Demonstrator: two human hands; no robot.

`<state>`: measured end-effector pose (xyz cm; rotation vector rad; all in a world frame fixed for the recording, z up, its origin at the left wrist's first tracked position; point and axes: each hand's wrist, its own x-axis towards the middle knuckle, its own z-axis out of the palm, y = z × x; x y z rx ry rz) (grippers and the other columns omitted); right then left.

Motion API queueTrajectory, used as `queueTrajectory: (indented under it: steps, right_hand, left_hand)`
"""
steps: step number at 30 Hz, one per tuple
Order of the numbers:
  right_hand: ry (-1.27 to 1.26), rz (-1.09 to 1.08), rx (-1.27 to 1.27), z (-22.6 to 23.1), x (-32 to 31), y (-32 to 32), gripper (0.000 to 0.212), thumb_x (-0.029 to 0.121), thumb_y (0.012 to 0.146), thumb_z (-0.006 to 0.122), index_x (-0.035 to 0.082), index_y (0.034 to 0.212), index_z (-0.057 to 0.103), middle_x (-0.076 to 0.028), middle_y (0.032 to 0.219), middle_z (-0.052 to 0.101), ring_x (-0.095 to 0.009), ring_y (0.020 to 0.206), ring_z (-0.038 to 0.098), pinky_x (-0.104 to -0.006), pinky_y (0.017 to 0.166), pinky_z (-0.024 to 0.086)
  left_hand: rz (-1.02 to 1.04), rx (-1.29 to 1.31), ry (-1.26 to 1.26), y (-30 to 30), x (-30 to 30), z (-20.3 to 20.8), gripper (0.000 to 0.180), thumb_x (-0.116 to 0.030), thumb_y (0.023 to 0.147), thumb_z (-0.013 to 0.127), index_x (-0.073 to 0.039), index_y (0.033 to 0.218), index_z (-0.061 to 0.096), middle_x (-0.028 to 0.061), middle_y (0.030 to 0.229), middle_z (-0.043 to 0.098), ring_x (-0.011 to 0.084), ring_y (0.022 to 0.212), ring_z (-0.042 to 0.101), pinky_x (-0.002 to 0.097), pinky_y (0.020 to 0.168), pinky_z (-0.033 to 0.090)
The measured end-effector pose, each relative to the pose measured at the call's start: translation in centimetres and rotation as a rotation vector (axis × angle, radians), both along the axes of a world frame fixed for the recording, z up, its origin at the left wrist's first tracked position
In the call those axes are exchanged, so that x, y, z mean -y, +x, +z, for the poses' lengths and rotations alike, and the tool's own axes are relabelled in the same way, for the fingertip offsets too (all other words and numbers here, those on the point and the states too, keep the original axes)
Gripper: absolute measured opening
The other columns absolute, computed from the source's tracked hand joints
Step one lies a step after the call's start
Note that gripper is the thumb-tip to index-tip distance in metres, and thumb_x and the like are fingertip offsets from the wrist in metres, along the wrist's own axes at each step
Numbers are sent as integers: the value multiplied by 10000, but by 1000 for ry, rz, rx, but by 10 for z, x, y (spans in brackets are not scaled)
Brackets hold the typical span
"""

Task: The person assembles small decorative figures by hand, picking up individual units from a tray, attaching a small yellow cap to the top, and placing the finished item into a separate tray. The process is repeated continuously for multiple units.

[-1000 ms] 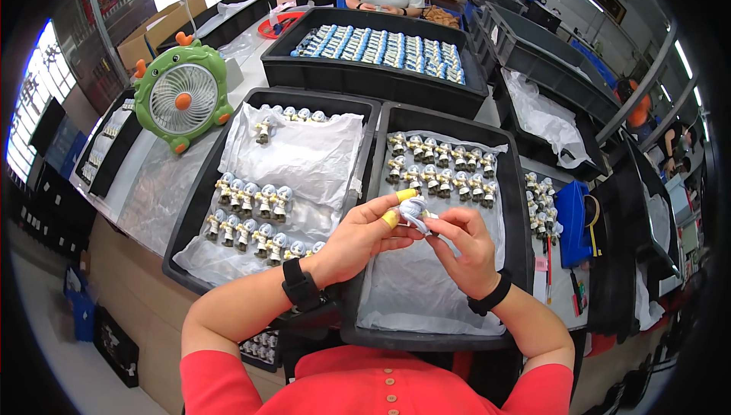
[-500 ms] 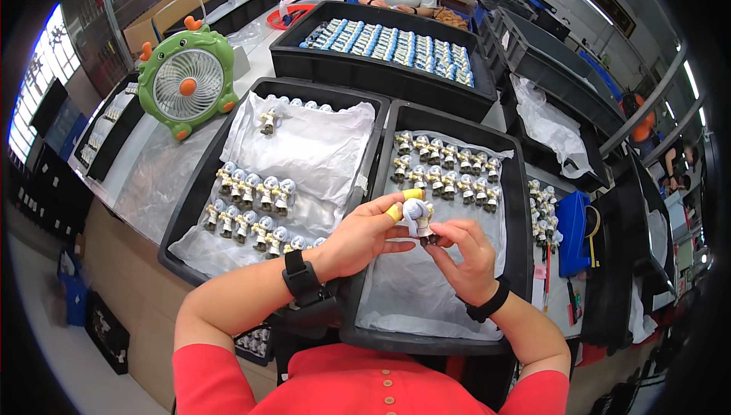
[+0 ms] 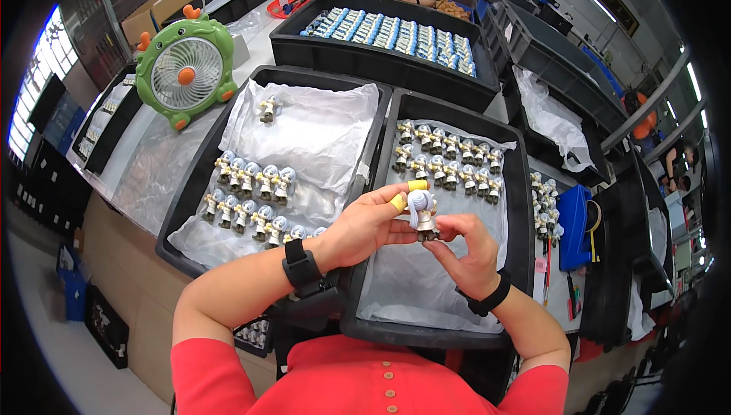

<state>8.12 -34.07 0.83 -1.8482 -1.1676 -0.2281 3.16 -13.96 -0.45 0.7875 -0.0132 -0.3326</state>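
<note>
Small white-haired figurine (image 3: 420,213), upright, pinched between both hands above right tray

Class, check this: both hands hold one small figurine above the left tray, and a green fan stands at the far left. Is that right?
Not quite. In the head view the left hand and right hand hold the figurine above the right tray, not the left. The green fan does stand far left.

The worktop (image 3: 145,179) carries 2 black trays (image 3: 365,148) side by side, a deeper black bin (image 3: 381,65) behind them and a green fan (image 3: 186,72).
</note>
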Motion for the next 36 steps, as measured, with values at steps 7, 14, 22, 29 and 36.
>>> queueTrajectory:
  steps: [7, 14, 22, 29, 36]
  right_hand:
    - [25, -20, -82, -6, 2, 1, 447, 7, 701, 754, 59, 1092, 544, -81, 920, 591, -165, 730, 581, -274, 660, 497]
    - [-4, -37, -34, -5, 0, 2, 551, 30, 662, 792, 60, 1126, 496, -80, 938, 599, -165, 782, 592, -286, 711, 498]
    - [-5, -51, 0, -5, 1, 1, 541, 16, 670, 777, 57, 1127, 490, -81, 947, 598, -167, 804, 597, -286, 726, 499]
    - [160, -29, -530, -6, 2, 1, 418, 16, 805, 648, 35, 1172, 448, -124, 1045, 591, -180, 930, 611, -292, 825, 498]
    - [343, 137, -1170, 2, 6, 13, 312, 72, 923, 488, 18, 1216, 393, -160, 1081, 599, -224, 978, 619, -320, 856, 502]
  left_hand:
    - [-15, 4, -40, 1, -1, -1, 437, -248, 986, 406, -97, 1391, 343, 101, 1274, 516, 238, 1102, 563, 375, 935, 453]
    - [-7, -10, -42, 2, 0, -2, 429, -264, 981, 421, -97, 1372, 365, 109, 1265, 519, 257, 1099, 567, 377, 924, 464]
    - [19, -3, -36, 1, 1, -2, 348, -265, 978, 433, -90, 1279, 420, 105, 1237, 530, 254, 1096, 570, 380, 927, 471]
    - [72, 50, 66, 2, 3, -1, 332, -248, 960, 486, -97, 1249, 421, 64, 1182, 540, 198, 994, 604, 319, 872, 498]
    - [142, 114, 270, -1, 4, 7, 450, -169, 929, 549, -116, 1339, 371, 61, 1158, 547, 126, 934, 593, 268, 832, 489]
